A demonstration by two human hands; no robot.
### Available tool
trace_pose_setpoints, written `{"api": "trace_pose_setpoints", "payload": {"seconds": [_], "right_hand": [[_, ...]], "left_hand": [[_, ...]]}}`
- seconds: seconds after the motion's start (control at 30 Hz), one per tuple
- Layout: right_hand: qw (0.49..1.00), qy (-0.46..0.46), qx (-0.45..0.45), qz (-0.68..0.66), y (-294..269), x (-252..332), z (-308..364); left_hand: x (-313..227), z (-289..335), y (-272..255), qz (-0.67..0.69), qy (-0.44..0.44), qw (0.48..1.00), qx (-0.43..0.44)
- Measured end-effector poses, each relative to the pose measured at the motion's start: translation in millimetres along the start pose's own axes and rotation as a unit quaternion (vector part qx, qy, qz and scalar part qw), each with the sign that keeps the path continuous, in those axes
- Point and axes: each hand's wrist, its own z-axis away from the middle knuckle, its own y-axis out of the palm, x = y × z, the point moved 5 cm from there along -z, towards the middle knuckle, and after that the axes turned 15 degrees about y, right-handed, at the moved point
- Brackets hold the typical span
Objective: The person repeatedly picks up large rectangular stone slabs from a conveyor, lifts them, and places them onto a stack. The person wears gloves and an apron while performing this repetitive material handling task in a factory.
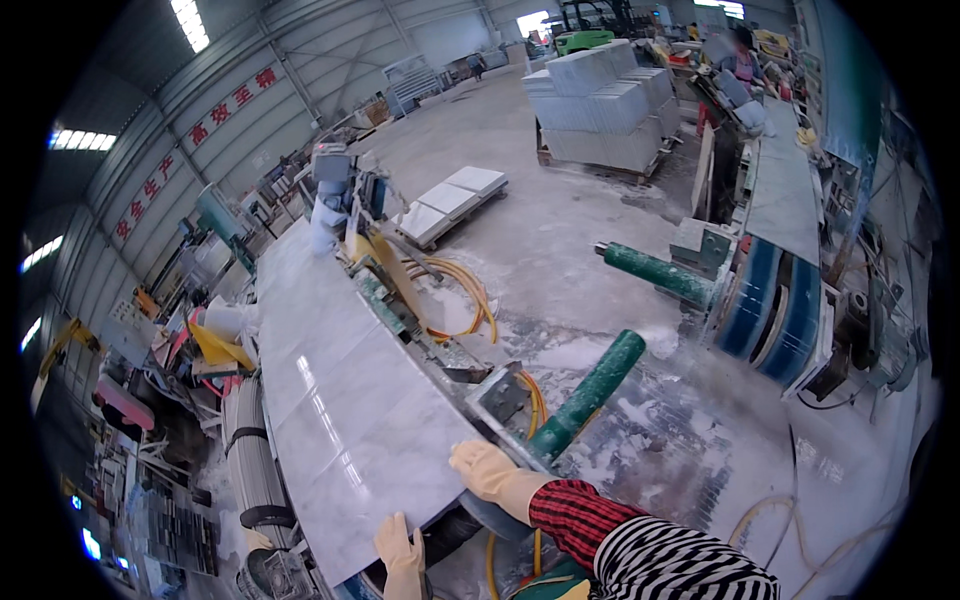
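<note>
A long polished white-grey stone slab [370, 410] lies on a conveyor, running away from me. My left hand [400, 555], in a cream rubber glove, rests across the slab's near edge with its fingers stretched onto the top. At the near right corner, my right hand [497, 476], gloved alike, is closed over the side edge, fingertips on the polished face. Its underside and thumb are hidden. A red-and-black sleeve [580, 515] covers that forearm. Beneath the near edge a dark roller or belt [452, 532] partly shows.
A green roller [590, 395] juts out right of the slab, beside coiled yellow hoses [470, 285]. Another conveyor with blue belts [750, 300] stands at right. Stacked pale slabs [600, 110] sit on a pallet farther back. A ribbed grey duct [250, 440] runs along the left.
</note>
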Motion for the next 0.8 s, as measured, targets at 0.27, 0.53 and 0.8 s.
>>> {"api": "trace_pose_setpoints", "payload": {"seconds": [0.27, 0.53, 0.8], "right_hand": [[0.993, -0.076, 0.032, -0.088, -63.4, -17.9, 94.3], [0.992, -0.084, 0.060, -0.069, -56.2, -25.4, 100.3], [0.991, -0.075, 0.057, -0.091, -65.2, -16.0, 102.0]], "left_hand": [[-111.4, -69.8, 5.8, 0.035, 0.083, 0.994, 0.057], [-115.3, -71.7, -2.5, 0.054, 0.029, 0.994, 0.090], [-36.4, -28.0, -0.2, -0.008, -0.023, 0.997, 0.079]]}}
